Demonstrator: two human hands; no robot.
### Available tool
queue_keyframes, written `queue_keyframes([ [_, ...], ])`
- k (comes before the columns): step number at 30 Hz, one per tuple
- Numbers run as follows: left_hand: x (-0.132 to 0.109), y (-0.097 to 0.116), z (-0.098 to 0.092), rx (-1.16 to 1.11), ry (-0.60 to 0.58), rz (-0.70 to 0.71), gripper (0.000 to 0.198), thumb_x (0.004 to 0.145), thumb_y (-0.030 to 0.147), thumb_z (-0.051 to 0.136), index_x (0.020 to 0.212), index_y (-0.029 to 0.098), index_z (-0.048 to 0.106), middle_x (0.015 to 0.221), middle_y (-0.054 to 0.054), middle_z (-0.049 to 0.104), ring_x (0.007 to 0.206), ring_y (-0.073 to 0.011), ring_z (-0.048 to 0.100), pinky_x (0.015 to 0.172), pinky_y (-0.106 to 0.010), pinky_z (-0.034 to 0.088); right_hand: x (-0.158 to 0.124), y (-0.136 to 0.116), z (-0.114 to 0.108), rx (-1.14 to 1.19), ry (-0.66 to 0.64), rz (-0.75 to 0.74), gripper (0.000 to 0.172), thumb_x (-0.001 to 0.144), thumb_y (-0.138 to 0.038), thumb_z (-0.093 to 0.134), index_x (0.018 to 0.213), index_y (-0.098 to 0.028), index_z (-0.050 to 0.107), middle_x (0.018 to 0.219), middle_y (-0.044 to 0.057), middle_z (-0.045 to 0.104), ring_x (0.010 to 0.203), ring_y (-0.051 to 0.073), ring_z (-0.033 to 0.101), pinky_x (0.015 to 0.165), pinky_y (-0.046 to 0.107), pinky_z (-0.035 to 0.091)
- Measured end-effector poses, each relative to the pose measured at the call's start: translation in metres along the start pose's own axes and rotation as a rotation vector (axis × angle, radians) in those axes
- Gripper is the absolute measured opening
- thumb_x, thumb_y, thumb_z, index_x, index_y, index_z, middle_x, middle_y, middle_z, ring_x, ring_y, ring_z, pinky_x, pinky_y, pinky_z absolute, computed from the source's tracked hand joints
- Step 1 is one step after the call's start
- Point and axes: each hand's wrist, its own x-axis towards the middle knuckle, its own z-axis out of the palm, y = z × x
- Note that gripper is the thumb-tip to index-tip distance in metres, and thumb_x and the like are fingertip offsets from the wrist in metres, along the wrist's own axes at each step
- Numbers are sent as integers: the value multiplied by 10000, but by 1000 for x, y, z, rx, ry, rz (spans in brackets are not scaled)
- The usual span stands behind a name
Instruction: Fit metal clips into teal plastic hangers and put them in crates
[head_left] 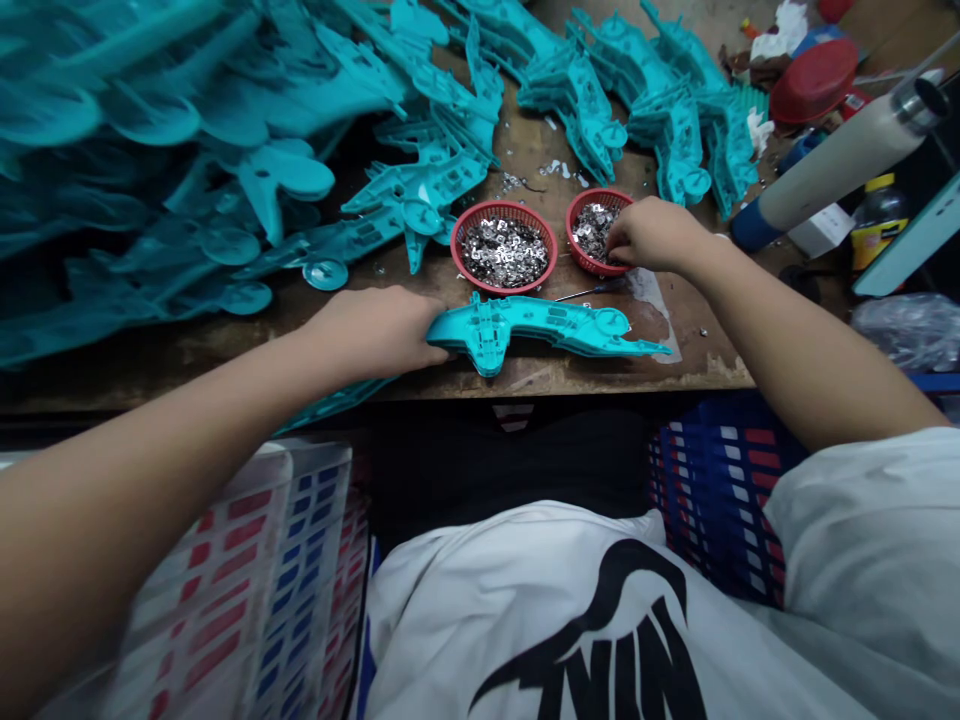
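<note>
My left hand (382,330) is closed around the left part of a long turquoise plastic part (540,322), which lies along the front of the wooden table. At the right, my right hand (654,236) reaches over the rim of a small red basket (600,198) holding small metal pieces (592,230). Its fingertips are bent down among those pieces, and whatever they pinch is hidden. A larger red basket (504,208), also full of small metal clips, stands between the hands. A thin screwdriver-like tool (592,291) lies behind the turquoise part.
Many turquoise parts (150,120) are piled at the left, and more lie in rows at the back (577,100). A pale cylinder with a blue end (832,165), a yellow-capped bottle (879,220) and a red bowl (814,80) stand at the right. Plastic crates (225,580) flank my lap.
</note>
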Motion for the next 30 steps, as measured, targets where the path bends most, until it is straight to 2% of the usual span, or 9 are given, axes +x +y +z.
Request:
queue_keyframes([
  [5,0,2,-1,46,-4,8,609,1056,553,794,1612,328,897,1477,-201,946,1345,-543,912,991,-546,697,2,-4,1,-55,-20,-9,371,1154,-277,649,1336,-237,970,1417,182,932,1354,445,837,1027,520,678],
  [8,-1,5,-3,64,-26,-4,656,1062,543,772,1662,296,872,1528,-212,928,1368,-554,902,1004,-549,704,1,-8,-1,-50,-40,21,332,1171,-281,682,1349,-247,960,1428,181,924,1381,451,829,1060,521,677],
  [13,0,3,-2,67,-19,10,658,1058,549,751,1651,292,873,1508,-212,934,1367,-548,904,1010,-545,703,-4,-19,-10,-92,-95,94,298,1138,-281,748,1333,-251,972,1404,171,938,1346,453,852,995,494,678],
  [18,4,-3,4,38,2,22,685,1010,605,764,1649,381,873,1444,-175,957,1358,-537,906,977,-547,699,-3,-21,-10,-148,-118,46,377,1140,-271,659,1357,-213,961,1423,203,936,1345,469,858,976,517,684],
  [20,5,-4,5,19,9,22,706,990,624,779,1653,397,873,1465,-169,954,1362,-538,904,976,-539,701,-2,-16,-9,-141,-98,29,403,1150,-273,616,1359,-192,951,1412,224,935,1334,480,863,1007,548,689],
  [23,5,-5,4,20,2,22,718,1003,643,766,1649,353,880,1500,-199,942,1361,-551,901,987,-545,705,-4,-6,-13,-49,-24,31,436,1165,-313,584,1373,-184,944,1320,239,948,1273,497,869,1072,612,688],
  [27,3,-4,2,15,2,24,695,1016,673,769,1633,374,889,1487,-176,950,1380,-534,897,1009,-524,706,-12,2,-24,147,62,59,394,1140,-408,686,1342,-202,954,1221,228,959,1184,481,865,1140,642,681],
  [30,1,-2,0,19,-9,19,671,1035,634,768,1636,361,889,1504,-191,943,1383,-535,898,1011,-526,703,-15,3,-27,241,89,65,424,1080,-420,763,1406,-233,959,1285,209,967,1179,481,871,1146,661,695],
])
